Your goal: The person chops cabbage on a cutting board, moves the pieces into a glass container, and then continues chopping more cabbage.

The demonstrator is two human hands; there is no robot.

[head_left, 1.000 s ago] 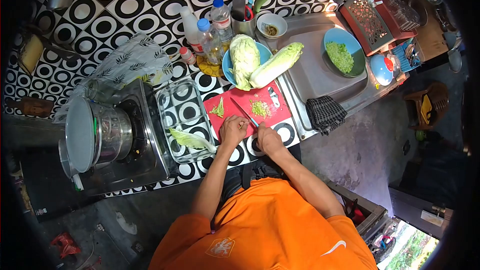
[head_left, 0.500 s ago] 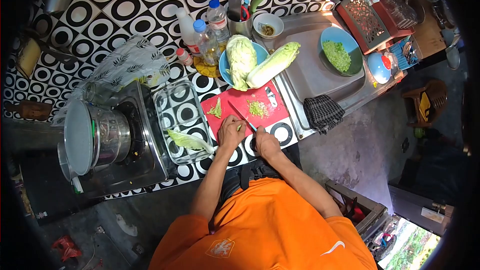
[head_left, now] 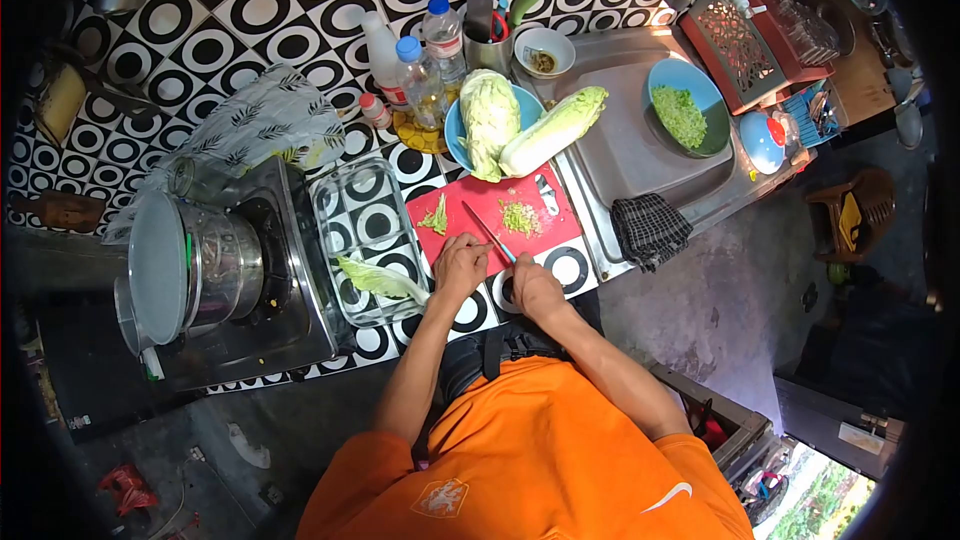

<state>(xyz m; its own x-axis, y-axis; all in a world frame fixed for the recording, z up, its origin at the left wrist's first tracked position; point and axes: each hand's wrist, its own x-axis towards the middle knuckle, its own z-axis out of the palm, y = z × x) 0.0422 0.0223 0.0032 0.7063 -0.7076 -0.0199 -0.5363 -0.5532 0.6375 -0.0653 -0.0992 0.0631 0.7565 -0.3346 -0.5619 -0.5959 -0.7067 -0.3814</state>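
Observation:
My right hand (head_left: 537, 286) is closed around the handle of a knife (head_left: 484, 226), its blade pointing up and left over the red cutting board (head_left: 556, 231). On the board's near edge my left hand (head_left: 462, 264) rests with curled fingers beside the blade; what they hold, if anything, is hidden. Finely chopped cabbage (head_left: 520, 219) lies right of the blade, and a few leafy strips (head_left: 435, 215) lie left of it. A cabbage leaf (head_left: 378, 280) rests in the glass dish (head_left: 318, 230) left of the board. Beyond the board, two napa cabbages (head_left: 490, 120) sit on a blue bowl (head_left: 455, 130).
At left, a large pot (head_left: 222, 265) stands on the stove (head_left: 300, 290). Bottles (head_left: 412, 80) and a knife holder (head_left: 487, 55) line the back. The sink (head_left: 610, 155) at right holds a bowl of shredded greens (head_left: 658, 75); a checked cloth (head_left: 650, 230) hangs over its front edge.
The view has shifted slightly. A small green piece seen at my left fingers earlier no longer shows. Both hands stay at the board's near edge, the knife still in my right hand.

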